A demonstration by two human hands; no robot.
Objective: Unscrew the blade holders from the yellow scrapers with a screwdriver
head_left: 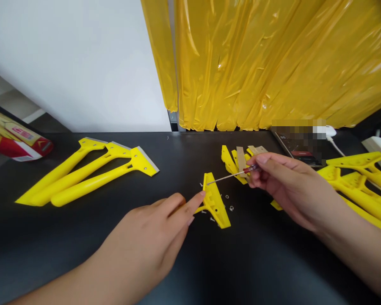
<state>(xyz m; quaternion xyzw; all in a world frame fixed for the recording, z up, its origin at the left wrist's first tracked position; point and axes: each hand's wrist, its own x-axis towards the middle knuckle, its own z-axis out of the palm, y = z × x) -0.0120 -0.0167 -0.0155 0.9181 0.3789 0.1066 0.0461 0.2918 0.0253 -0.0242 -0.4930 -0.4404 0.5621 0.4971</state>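
Note:
My left hand (152,231) is closed around a yellow scraper (217,207), whose handle is mostly hidden under the fingers. The scraper's head lies open-faced in the middle of the dark table, with recesses and holes showing. My right hand (282,182) pinches a screwdriver (227,177) by its dark red handle. Its thin shaft slants down to the left, and the tip meets the upper end of the scraper head. Small screws (212,219) and nuts (231,208) lie scattered around the head.
Three yellow scrapers with metal blades (104,178) lie at the left. Loose yellow head pieces (228,159) and wrapped flat strips (241,159) sit beyond my right hand. More yellow scraper bodies (352,186) are at the right, near a phone-like dark device (298,146). A box (17,135) stands far left.

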